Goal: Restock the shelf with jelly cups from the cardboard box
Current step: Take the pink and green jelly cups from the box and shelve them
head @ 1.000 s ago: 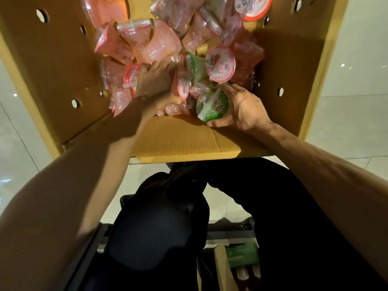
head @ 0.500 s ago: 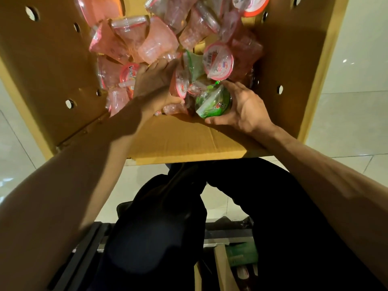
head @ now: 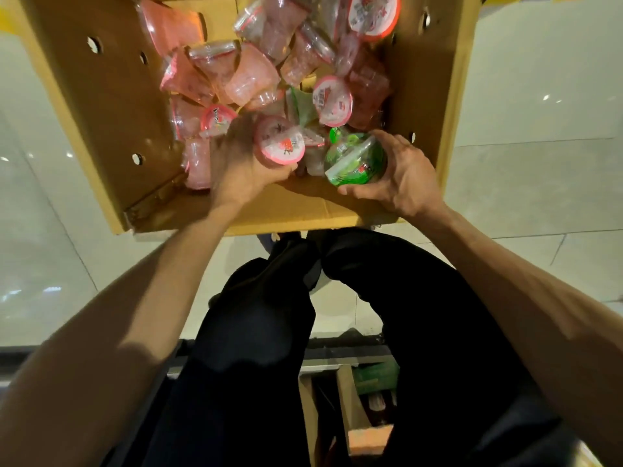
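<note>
An open cardboard box [head: 111,106] on the floor holds several jelly cups, mostly pink, piled loosely. My left hand [head: 237,166] grips a pink-rimmed jelly cup [head: 279,144] near the box's front wall, its lid facing me. My right hand [head: 401,176] holds a green jelly cup [head: 355,160] from the side, just right of the pink one. Another pink-lidded cup [head: 332,101] lies behind them, and a large red-rimmed cup [head: 374,15] sits at the far end.
The box stands on a pale tiled floor [head: 539,112]. My dark trouser legs [head: 269,348] fill the lower middle. Below them a shelf edge [head: 344,362] with a green package [head: 376,375] shows between my legs.
Both hands have drawn back toward the box's front wall. The left hand has taken hold of a pink cup and turned its lid up; the right hand lifted the green cup clear.
</note>
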